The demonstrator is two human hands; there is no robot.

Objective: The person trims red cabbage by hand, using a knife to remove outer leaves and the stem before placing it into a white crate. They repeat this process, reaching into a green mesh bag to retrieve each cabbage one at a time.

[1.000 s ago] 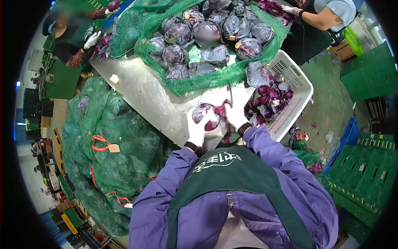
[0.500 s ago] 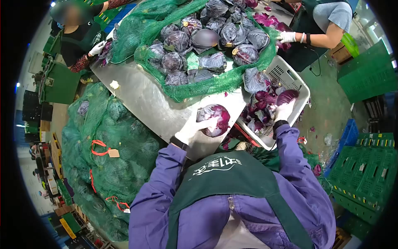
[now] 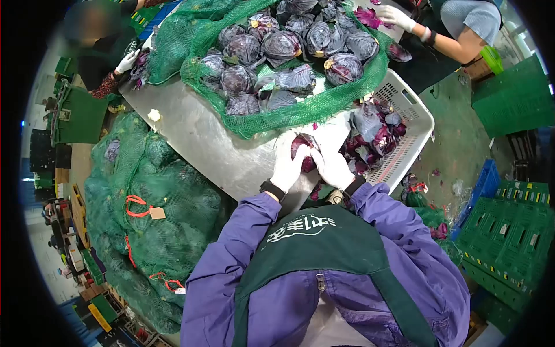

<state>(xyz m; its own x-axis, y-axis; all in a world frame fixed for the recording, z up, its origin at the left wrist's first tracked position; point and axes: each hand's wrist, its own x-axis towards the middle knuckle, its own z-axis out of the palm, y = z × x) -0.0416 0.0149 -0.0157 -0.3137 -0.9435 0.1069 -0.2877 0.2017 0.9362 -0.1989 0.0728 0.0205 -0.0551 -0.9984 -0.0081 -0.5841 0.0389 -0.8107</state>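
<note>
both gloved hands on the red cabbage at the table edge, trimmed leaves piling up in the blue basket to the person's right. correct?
Not quite: the basket is white, not blue, as the head view shows. The rest holds: the left hand and right hand, both gloved, are on the red cabbage at the edge of the table, and trimmed leaves lie in that basket to the person's right.

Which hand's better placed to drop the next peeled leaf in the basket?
Right, probably. The right hand grips the cabbage on the side next to the white basket of loose leaves. The left hand holds the far side, toward the table.
</note>
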